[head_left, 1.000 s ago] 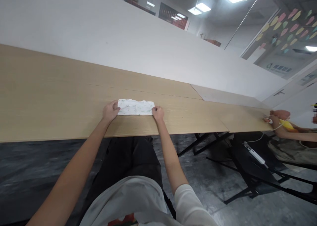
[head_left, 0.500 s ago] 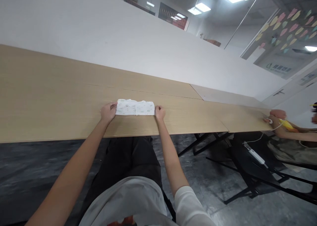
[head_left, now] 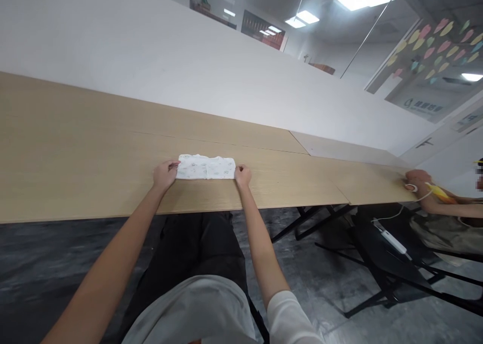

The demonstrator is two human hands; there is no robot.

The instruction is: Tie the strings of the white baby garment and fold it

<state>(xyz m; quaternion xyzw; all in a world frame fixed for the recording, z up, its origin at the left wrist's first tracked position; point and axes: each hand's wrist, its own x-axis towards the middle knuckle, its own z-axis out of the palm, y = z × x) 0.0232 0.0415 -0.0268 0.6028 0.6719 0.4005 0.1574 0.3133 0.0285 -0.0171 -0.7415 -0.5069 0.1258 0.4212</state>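
A white cloth (head_left: 206, 167) with a small faint print lies on the wooden table, folded into a long flat strip. Its far edge is wavy, and a crease runs across near the middle. At the strip's left end, my left hand (head_left: 165, 175) is closed, pinching the cloth's edge between thumb and fingers. My right hand (head_left: 243, 175) pinches the opposite end, its fingers curled in. Both hands rest low, close to the tabletop.
The light wooden table (head_left: 94, 158) runs along a white wall (head_left: 151, 67) with glass above. To the right, another person's arm (head_left: 445, 206) rests at the table's far end. A black folding chair (head_left: 388, 253) holding a white power strip (head_left: 394, 243) stands there.
The whole view has shifted slightly as the head moved. Both hands keep hold of the cloth's ends, and the cloth looks nearly the same.
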